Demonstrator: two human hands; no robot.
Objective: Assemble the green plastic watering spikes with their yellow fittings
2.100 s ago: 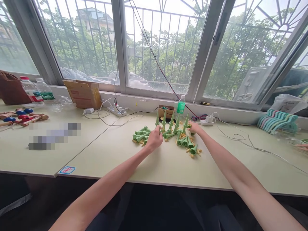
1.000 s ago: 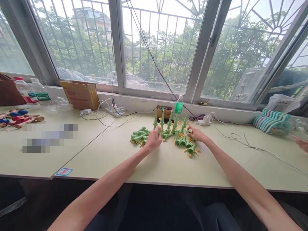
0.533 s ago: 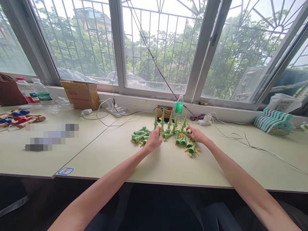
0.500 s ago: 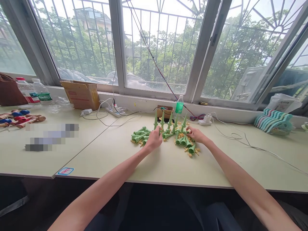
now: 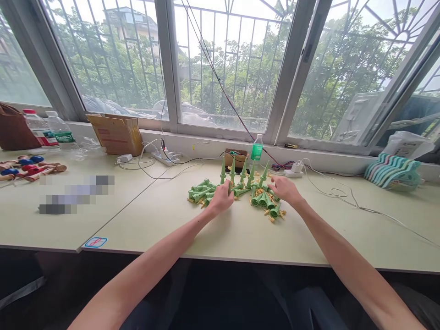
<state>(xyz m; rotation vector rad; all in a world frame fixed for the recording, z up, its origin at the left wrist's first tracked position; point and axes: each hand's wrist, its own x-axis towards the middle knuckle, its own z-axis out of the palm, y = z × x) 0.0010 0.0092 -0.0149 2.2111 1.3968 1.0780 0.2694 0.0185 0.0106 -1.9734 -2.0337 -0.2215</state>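
Observation:
My left hand [image 5: 222,198] is closed in front of the row of upright green cones [image 5: 243,173], with a bit of green plastic showing between its thumb and fingers. Fingers bent together, my right hand [image 5: 286,189] is beside the rightmost upright cone [image 5: 264,175]; anything in its fingertips is too small to make out. Green cone-shaped pieces [image 5: 201,195] lie to the left of my left hand. More fallen green cones [image 5: 263,200], mixed with small yellow pegs [image 5: 271,219], lie below my right hand.
Behind the cones are a small brown box [image 5: 237,158] and a green-labelled bottle [image 5: 256,147]. White cables [image 5: 340,195] cross the table on the right, near turquoise hangers [image 5: 392,173]. A cardboard box [image 5: 117,135], a power strip [image 5: 167,158] and wooden toys [image 5: 30,169] are leftward.
My right hand has lifted slightly and shifted right, away from the fallen cones to the side of the rightmost upright one. My left hand has barely moved.

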